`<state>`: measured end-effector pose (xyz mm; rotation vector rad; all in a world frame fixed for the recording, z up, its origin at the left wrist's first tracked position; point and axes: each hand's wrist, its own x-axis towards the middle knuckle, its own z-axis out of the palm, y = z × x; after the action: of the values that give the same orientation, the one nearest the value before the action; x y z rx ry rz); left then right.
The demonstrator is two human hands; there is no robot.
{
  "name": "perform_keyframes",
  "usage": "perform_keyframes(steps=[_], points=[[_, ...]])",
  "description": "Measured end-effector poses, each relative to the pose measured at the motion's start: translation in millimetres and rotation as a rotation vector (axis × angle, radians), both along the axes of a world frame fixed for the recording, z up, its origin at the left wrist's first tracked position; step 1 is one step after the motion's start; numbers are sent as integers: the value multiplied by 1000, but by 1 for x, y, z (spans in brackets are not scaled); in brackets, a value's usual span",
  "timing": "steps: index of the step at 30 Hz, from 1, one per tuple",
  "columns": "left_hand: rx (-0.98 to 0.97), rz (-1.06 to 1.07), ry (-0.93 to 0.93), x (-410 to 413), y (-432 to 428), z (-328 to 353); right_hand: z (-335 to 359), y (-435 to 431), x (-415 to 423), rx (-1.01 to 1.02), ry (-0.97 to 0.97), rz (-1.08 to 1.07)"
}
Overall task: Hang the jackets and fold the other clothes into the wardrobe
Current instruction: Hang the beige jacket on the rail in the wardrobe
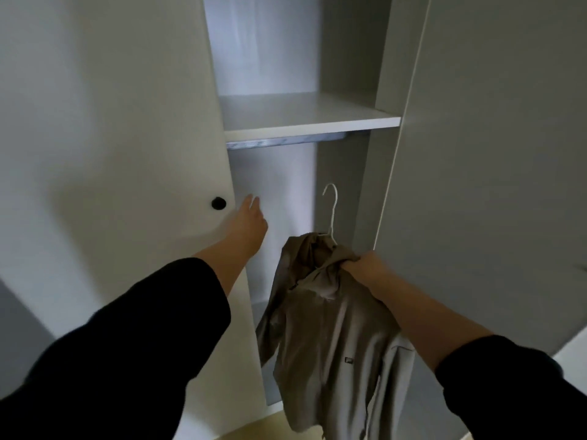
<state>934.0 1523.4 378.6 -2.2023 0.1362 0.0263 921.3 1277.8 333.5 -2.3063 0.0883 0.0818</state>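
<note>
Right hand (pixel 365 266) bunches the collar of the beige jacket (pixel 330 338), fingers curled tight into the cloth. The garment dangles before the open wardrobe (pixel 343 74), well below the rail (pixel 286 141). Left hand (pixel 249 223) reaches, fingers straight, at the door (pixel 127 122) edge beside the black knob (pixel 218 203). Light, limp fabric, I'd say: it'll slump and swing, so better held by the white hanger (pixel 332 211) under its hook.

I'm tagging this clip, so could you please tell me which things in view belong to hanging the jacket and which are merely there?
In use: beige jacket; white hanger; right hand, gripping the jacket; left hand, at the edge of the left door; hanging rail.
Merely there: shelf; black knob; right door.
</note>
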Motion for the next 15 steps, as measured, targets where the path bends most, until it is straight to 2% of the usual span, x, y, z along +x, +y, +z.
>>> perform_keyframes(steps=[5,7,10,15], points=[[298,12,74,-7,15,-12,3,24,-8,165,54,14],[265,42,97,-17,5,-12,4,31,-13,194,96,24],[107,83,133,-45,-10,-13,6,39,-22,212,158,75],[34,-45,163,-111,-28,-14,6,45,-49,193,270,149]])
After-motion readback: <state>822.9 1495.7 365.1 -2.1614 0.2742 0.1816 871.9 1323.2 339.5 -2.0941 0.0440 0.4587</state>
